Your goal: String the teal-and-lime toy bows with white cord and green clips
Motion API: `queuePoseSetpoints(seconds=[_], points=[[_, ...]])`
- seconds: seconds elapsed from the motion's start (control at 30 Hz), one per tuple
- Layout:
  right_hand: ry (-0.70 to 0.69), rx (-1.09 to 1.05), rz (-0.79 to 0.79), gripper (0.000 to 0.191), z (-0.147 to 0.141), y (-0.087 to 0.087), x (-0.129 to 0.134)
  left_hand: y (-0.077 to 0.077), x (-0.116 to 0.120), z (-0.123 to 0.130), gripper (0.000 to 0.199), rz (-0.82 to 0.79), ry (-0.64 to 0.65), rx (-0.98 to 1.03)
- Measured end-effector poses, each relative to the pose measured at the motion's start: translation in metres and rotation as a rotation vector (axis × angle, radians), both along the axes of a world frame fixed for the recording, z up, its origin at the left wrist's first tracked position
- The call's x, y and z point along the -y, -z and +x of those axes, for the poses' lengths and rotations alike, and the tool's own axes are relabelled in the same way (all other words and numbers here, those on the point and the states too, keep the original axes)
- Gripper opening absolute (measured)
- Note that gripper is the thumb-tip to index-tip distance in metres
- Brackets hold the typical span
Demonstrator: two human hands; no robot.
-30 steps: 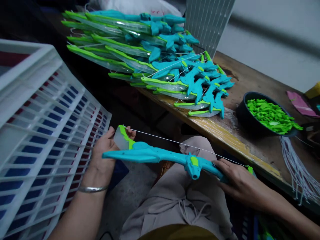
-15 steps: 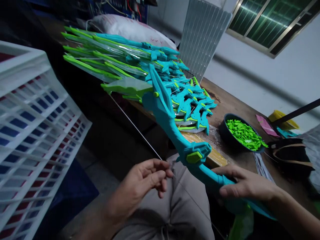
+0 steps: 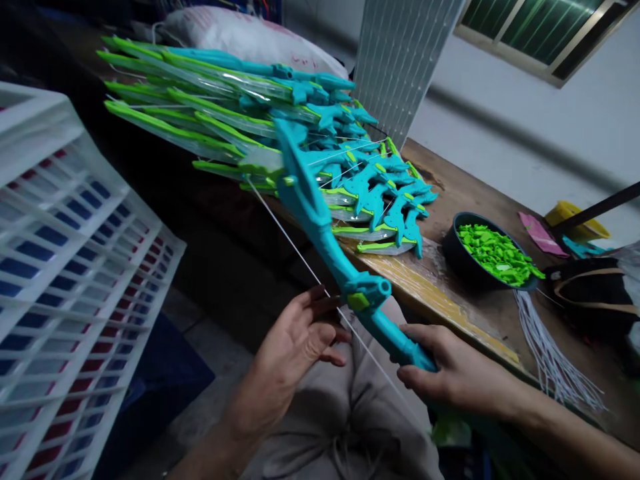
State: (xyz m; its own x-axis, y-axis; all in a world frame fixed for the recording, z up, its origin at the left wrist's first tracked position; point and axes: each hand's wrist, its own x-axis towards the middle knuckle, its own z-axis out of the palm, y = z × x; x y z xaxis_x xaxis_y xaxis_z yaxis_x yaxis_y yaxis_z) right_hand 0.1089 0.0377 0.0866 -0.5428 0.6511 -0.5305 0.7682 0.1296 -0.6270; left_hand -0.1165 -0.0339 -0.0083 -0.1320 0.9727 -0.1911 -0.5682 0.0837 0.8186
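A teal toy bow (image 3: 327, 250) with green parts slants across the middle of the view, its white string on the left side. Wrapped round its lower limb is my right hand (image 3: 445, 373). My left hand (image 3: 300, 340) is palm up beside the string, fingers apart and partly curled; the string passes over or behind its fingers, and which I cannot tell. At the bow's grip sits a green hexagonal piece (image 3: 358, 302). The bow's lower end is hidden behind my right hand and in shadow.
Many teal and green bows (image 3: 240, 100) lie piled on the wooden table (image 3: 475, 180). Right of them are a dark bowl (image 3: 450, 250) of green pieces and a bundle of white strings (image 3: 550, 353). A white plastic basket (image 3: 100, 267) stands left; a white sack (image 3: 250, 40) lies behind.
The bow has turned more upright and its lower limb has moved left with my right hand. The string is nearer the bow. My left hand has opened and moved slightly up.
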Motion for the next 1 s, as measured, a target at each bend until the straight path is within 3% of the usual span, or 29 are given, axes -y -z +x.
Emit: queuePoseSetpoints(seconds=[0.1,0.23,0.43,0.53,0.63,0.73,0.83,1.0], points=[[-0.115,-0.006,0.232,0.023,-0.003,-0.001,0.017,0.008,0.004,-0.01,0.072,0.024,-0.039,0.036],[-0.157,-0.067,0.27,0.049,0.0,-0.003,0.032,0.011,0.016,-0.027,0.058,-0.031,0.072,-0.094],[-0.148,-0.288,0.212,0.038,0.004,-0.008,0.033,0.01,0.035,-0.042,0.042,0.11,0.102,-0.277],[-0.252,-0.435,0.287,0.031,0.004,-0.003,0.03,0.01,0.043,-0.044,0.044,0.156,0.119,-0.369],[-0.381,-0.467,0.361,0.038,0.004,0.006,0.027,0.007,0.047,-0.044,0.046,0.109,0.136,-0.331],[-0.468,-0.474,0.438,0.029,0.003,0.017,0.027,0.005,0.049,-0.043,0.046,0.055,0.149,-0.297],[-0.502,-0.483,0.479,0.022,0.002,0.026,0.027,0.004,0.049,-0.044,0.044,0.049,0.151,-0.253],[-0.503,-0.565,0.475,0.028,0.001,0.034,0.03,0.001,0.047,-0.043,0.043,0.027,0.142,-0.197]])
